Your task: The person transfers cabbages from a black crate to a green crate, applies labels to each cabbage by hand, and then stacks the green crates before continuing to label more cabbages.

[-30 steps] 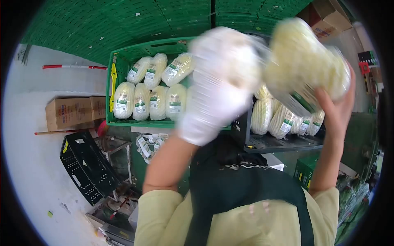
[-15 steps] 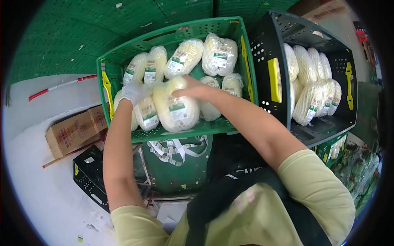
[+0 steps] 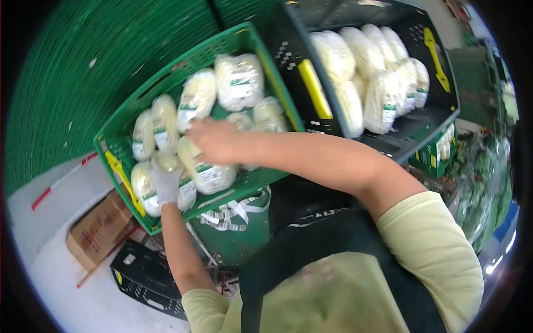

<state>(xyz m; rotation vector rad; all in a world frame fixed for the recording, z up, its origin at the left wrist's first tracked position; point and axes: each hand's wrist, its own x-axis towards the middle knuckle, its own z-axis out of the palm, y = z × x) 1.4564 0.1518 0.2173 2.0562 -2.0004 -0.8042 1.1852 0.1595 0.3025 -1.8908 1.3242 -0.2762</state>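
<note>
A green crate (image 3: 222, 195) holds several wrapped, labelled pale cabbages. My left hand (image 3: 165, 182), in a whitish glove, is closed around the top of a wrapped cabbage (image 3: 187, 195) in the front row near the crate's left end. Bare and blurred, my right hand (image 3: 214, 140) reaches over the crate, its fingers at the upper part of a large wrapped cabbage (image 3: 211, 176). Whether those fingers grip it is unclear. Behind my hands lie more cabbages, one (image 3: 197, 95) in the middle and a wide one (image 3: 239, 83) near the back corner.
To the right stands a black crate (image 3: 400, 145) with several net-wrapped cabbages (image 3: 383, 102). A cardboard box (image 3: 100, 230) and another black crate (image 3: 147, 277) are on the floor at lower left. Bagged greens (image 3: 480, 177) sit at far right. White strips (image 3: 236, 211) hang in front.
The view has turned, so the crates appear tilted and further left. The large cabbage by my right hand now lies lower in the front row. My left hand has moved toward the crate's front edge.
</note>
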